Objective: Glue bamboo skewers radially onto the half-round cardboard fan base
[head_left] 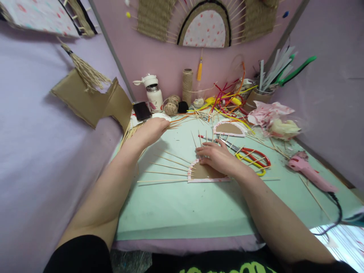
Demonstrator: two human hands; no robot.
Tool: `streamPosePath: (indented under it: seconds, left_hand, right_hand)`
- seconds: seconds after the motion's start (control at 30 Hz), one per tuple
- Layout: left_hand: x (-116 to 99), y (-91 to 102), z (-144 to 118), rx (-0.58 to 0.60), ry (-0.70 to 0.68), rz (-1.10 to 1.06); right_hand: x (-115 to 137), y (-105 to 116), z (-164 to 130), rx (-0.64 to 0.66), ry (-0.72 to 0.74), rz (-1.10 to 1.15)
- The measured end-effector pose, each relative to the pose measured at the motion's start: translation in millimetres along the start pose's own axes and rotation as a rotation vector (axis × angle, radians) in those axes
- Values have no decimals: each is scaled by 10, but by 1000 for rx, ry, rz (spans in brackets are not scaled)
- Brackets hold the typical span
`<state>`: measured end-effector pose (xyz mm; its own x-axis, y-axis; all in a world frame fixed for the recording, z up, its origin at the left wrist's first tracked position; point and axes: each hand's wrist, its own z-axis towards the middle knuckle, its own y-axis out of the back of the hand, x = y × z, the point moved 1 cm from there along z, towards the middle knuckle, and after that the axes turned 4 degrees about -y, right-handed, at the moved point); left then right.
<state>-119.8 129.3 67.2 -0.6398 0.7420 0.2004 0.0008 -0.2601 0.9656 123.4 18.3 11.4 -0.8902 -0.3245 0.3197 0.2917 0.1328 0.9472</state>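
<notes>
My left hand (pixel 155 130) is at the back left of the table, its fingers curled over a bundle of thin wooden skewers (pixel 173 126); their tips stick out past the fingertips. My right hand (pixel 217 154) lies over the curved top of a cardboard half circle (pixel 209 172) with a pink-and-white fabric rim, fingers stretched out. Skewers (pixel 167 167) fan out from that rim on both sides, some hidden under my right hand and forearm. Scissors with red and yellow handles (pixel 256 157) lie just beyond my right hand, under some skewers.
A second half circle (pixel 229 129) lies farther back. To the right are a pink glue gun (pixel 309 172) with its cord and crumpled fabric (pixel 270 113). Along the back stand an open white bottle (pixel 154 96), twine (pixel 187 86) and a pot of glue sticks (pixel 260 98). Cut cardboard (pixel 82 100) is at left.
</notes>
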Motion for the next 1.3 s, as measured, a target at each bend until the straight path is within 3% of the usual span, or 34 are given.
streamPosePath:
  seconds: [0.8,0.93,1.07,1.2,1.3]
  left_hand:
    - [27,-53,8,25,-2,-8]
    - [-42,-31,22,73,-2,-1]
    - [-189,-21,30,102,-28,41]
    - [-377,-12,60,167,-81,78]
    - [-487,-7,87,246,-86,92]
  right_hand:
    - [-16,-9,-18,-80,39,17]
    - [-42,-11,7,-257,4,83]
    - [-21,43,5,-500,-49,319]
    - [26,92,-12,-610,-76,554]
    - [48,89,-8,-632,-39,497]
